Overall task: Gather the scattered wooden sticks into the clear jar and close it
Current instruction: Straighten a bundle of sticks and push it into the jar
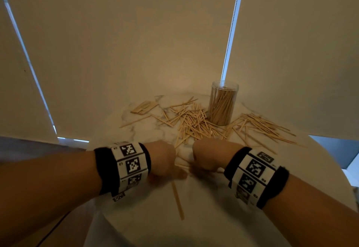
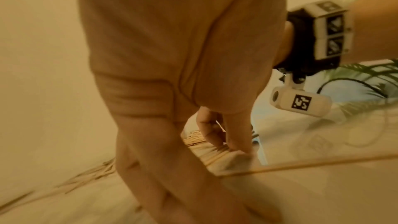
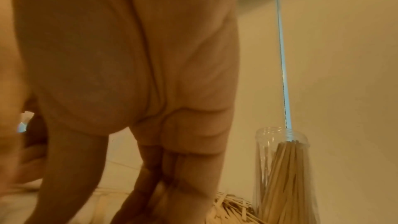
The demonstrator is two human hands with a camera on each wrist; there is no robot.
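The clear jar [image 1: 222,103] stands upright and uncapped at the back right of the table, about half full of wooden sticks; it also shows in the right wrist view [image 3: 282,173]. Scattered sticks [image 1: 196,124] lie in piles left, front and right of the jar. My left hand [image 1: 167,162] and right hand [image 1: 206,159] are side by side, fingers down on the table in front of the pile. The left hand's straight fingers [image 2: 193,168] touch the end of a single stick [image 1: 177,201]. The right hand's fingertips [image 3: 163,190] reach into sticks; its grip is hidden.
The round marble table [image 1: 213,217] ends close behind my wrists and at the right. Roller blinds [image 1: 136,33] hang behind the table, a bead cord [image 1: 231,33] dropping just behind the jar. Plant leaves [image 2: 366,74] show to the right.
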